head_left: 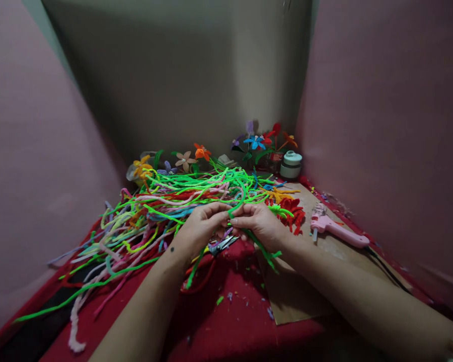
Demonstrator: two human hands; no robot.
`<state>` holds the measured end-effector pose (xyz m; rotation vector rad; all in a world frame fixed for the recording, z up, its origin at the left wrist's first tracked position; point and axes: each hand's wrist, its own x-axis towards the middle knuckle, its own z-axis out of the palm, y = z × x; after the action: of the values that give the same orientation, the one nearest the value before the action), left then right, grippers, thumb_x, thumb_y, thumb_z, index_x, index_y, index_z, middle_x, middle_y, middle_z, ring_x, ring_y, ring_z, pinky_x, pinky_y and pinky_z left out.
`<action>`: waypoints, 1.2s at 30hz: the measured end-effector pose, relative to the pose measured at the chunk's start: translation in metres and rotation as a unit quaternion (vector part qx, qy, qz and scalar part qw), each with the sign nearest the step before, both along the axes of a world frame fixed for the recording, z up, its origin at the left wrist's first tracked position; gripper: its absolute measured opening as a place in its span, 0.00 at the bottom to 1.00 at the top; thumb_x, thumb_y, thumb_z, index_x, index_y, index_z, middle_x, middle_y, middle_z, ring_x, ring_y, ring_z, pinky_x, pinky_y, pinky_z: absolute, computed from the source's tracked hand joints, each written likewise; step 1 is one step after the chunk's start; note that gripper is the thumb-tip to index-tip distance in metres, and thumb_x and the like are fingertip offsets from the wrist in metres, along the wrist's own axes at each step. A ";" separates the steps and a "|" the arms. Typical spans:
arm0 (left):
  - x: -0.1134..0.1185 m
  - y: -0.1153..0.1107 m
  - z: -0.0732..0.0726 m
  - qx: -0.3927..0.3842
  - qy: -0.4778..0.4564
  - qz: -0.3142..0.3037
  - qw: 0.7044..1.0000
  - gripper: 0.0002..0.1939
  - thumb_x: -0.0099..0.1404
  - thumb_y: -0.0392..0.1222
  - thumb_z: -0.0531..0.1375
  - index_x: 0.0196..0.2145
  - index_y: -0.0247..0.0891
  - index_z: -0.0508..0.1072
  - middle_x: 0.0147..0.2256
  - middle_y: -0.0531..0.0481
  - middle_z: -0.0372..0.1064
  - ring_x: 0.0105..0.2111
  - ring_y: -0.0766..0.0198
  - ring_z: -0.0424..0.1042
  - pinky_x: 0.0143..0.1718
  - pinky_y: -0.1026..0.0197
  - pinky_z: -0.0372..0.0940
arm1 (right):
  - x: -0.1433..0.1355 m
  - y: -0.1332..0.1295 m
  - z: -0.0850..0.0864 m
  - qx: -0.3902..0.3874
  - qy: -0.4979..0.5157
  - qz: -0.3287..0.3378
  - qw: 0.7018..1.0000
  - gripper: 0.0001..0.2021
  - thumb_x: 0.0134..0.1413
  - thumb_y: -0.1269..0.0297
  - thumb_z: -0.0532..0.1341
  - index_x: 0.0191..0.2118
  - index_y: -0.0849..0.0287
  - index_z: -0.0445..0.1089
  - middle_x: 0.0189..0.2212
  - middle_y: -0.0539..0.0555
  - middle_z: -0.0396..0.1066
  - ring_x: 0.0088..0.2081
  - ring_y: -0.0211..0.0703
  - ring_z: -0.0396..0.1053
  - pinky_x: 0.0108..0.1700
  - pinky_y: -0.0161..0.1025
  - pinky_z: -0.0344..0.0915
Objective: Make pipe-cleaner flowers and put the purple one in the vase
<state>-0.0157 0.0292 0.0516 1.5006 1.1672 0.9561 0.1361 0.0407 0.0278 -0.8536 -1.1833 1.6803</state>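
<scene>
Both hands meet near the middle of the head view, above the red cloth. My left hand (pixel 211 221) is closed in a pinch on green pipe cleaners (pixel 264 251). Close beside it, my right hand (pixel 254 221) pinches the same green pipe cleaners with thumb and fingers. One green end curves up above the fingers; other ends hang below, to the left and right. Scissors (pixel 225 245) lie just under the hands. Behind and left of them spreads a large pile of colourful pipe cleaners (pixel 162 201).
A pink glue gun (pixel 342 232) with a black cord rests on brown cardboard (pixel 294 296) at right. Red pieces (pixel 292 213) lie beside it. Fuzzy flowers (pixel 255 142) and a pale-lidded jar (pixel 291 165) stand at the back. Pink sheets (pixel 385 125) flank both sides.
</scene>
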 end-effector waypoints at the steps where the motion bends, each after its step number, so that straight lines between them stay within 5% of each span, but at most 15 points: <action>1: 0.001 -0.001 0.000 -0.003 -0.011 0.000 1.000 0.12 0.55 0.44 0.59 0.36 0.34 0.71 0.19 0.57 0.63 0.15 0.72 0.59 0.17 0.68 0.54 | 0.000 -0.001 0.000 0.010 -0.008 -0.004 1.000 0.07 0.35 0.71 0.65 0.25 0.63 0.66 0.13 0.46 0.68 0.12 0.29 0.60 0.13 0.26 0.54; 8: 0.007 -0.002 -0.003 0.014 -0.035 0.067 0.997 0.09 0.53 0.43 0.63 0.26 0.34 0.70 0.13 0.58 0.58 0.12 0.73 0.56 0.13 0.70 0.50 | 0.000 0.006 -0.008 0.047 -0.047 0.016 0.998 0.06 0.37 0.68 0.64 0.22 0.63 0.66 0.13 0.46 0.67 0.11 0.28 0.56 0.13 0.27 0.51; 13: -0.009 0.008 -0.004 -0.016 -0.183 0.073 0.980 0.12 0.54 0.41 0.63 0.21 0.35 0.63 0.14 0.60 0.56 0.10 0.77 0.51 0.12 0.71 0.46 | 0.006 0.008 -0.007 0.024 -0.084 0.125 0.988 0.08 0.42 0.65 0.64 0.23 0.65 0.69 0.12 0.44 0.62 0.09 0.27 0.52 0.11 0.29 0.46; 18: -0.021 0.014 -0.003 -0.024 -0.325 0.045 0.944 0.10 0.54 0.35 0.62 0.24 0.35 0.61 0.15 0.61 0.55 0.10 0.79 0.50 0.13 0.72 0.48 | 0.016 -0.004 -0.003 0.022 -0.098 0.142 0.985 0.09 0.45 0.64 0.63 0.29 0.66 0.72 0.12 0.43 0.59 0.09 0.26 0.49 0.11 0.30 0.43; 29: -0.017 0.016 -0.004 -0.051 -0.366 -0.020 0.929 0.09 0.60 0.33 0.56 0.25 0.35 0.59 0.16 0.61 0.54 0.10 0.79 0.50 0.14 0.72 0.50 | 0.043 -0.054 -0.004 0.061 -0.162 0.106 0.979 0.11 0.52 0.62 0.56 0.36 0.62 0.71 0.14 0.45 0.64 0.12 0.29 0.58 0.14 0.28 0.54; 33: -0.012 0.010 -0.004 -0.055 -0.355 -0.048 0.932 0.10 0.59 0.34 0.57 0.24 0.35 0.60 0.15 0.60 0.55 0.10 0.79 0.51 0.14 0.71 0.51 | 0.054 -0.058 -0.002 0.035 -0.162 0.171 0.971 0.13 0.54 0.58 0.56 0.39 0.62 0.70 0.15 0.47 0.67 0.12 0.30 0.60 0.15 0.28 0.56; 36: -0.008 0.004 -0.003 -0.064 -0.332 -0.085 0.937 0.12 0.59 0.36 0.59 0.22 0.35 0.59 0.15 0.58 0.57 0.10 0.78 0.52 0.14 0.70 0.49 | 0.062 -0.053 0.001 0.065 -0.154 0.257 0.952 0.14 0.55 0.58 0.58 0.39 0.64 0.70 0.23 0.53 0.72 0.22 0.34 0.69 0.27 0.33 0.65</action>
<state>-0.0234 0.0329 0.0482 1.0224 0.5852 1.1214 0.1981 -0.0127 0.0289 -0.7853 -1.8351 1.8888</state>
